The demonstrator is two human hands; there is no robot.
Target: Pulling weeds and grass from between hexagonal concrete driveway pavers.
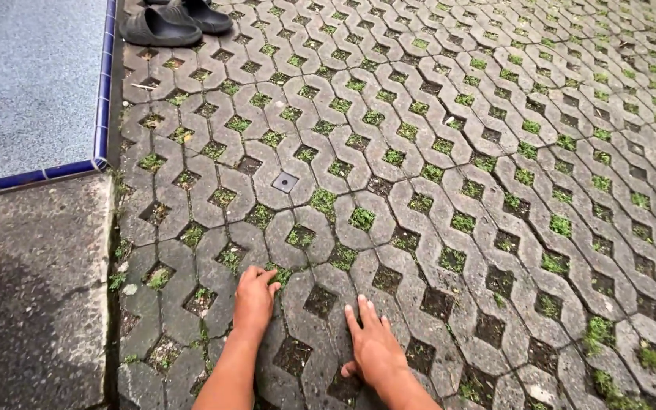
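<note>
Kneeling low over the ground, the person has both bare hands down on the grey interlocking pavers (389, 152), whose wavy blocks leave square holes filled with soil and small tufts of grass. The left hand (254, 298) reaches forward with its fingers (267, 279) curled and drawn together, the tips pressing at a grass tuft (281, 273) in the hole just ahead of them; whether they actually pinch any blades I cannot tell from here. The right hand (373, 345) lies palm down just beside it, near but apart, fingers (364, 313) straight and lightly spread flat on the paver between two dark, bare soil holes. The holes nearest the hands look mostly dark and bare, while those farther out carry more green. To the left runs a rough concrete slab (32, 296), dark and damp-looking, with weeds along the joint where it meets the pavers. Beyond it sits a speckled grey-blue floor edged with blue tile trim (102, 91). A pair of dark slip-on sandals (172, 23) rests on the pavers at the far edge, well apart from both hands.
</note>
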